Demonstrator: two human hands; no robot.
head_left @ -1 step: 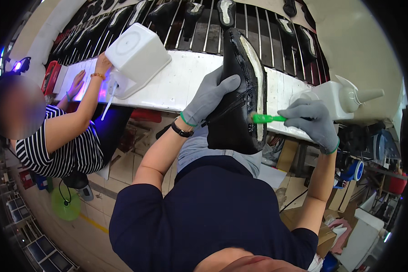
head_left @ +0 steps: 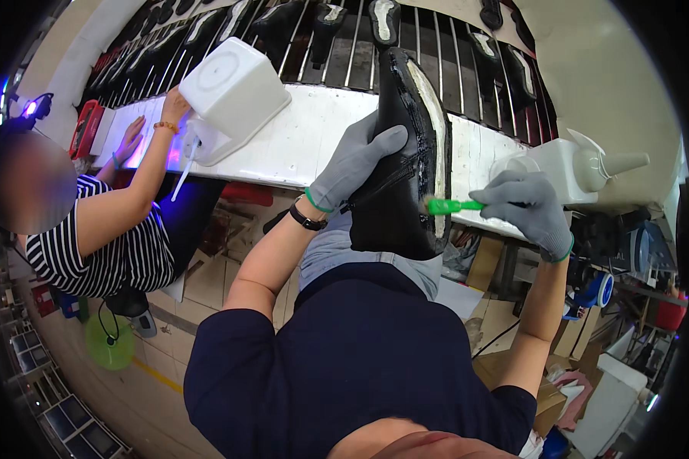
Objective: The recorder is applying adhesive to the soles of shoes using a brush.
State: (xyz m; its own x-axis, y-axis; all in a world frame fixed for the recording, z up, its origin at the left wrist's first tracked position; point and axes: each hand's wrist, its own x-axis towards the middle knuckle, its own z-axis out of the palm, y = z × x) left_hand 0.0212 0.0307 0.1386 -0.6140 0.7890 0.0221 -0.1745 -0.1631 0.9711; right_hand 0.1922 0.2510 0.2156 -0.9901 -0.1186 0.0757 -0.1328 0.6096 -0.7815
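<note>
A black boot is held in front of me, its sole side facing right. A pale strip runs along the middle of that underside, and the black edge beside it looks glossy. My left hand, in a grey glove with a green cuff, is closed around the boot, thumb on its near side. My right hand, gloved alike, pinches a small green-handled brush. The brush's bristle end meets the edge of the boot's underside near its lower part. Some of my right fingertips are hidden behind the handle.
Beyond the white bench is a rack of metal rods bearing several black shoes. A white plastic container stands left, a white spouted one right. A co-worker in a striped top sits left, hands at the bench.
The brush has shifted very slightly down along the boot's edge. Both hands keep their hold.
</note>
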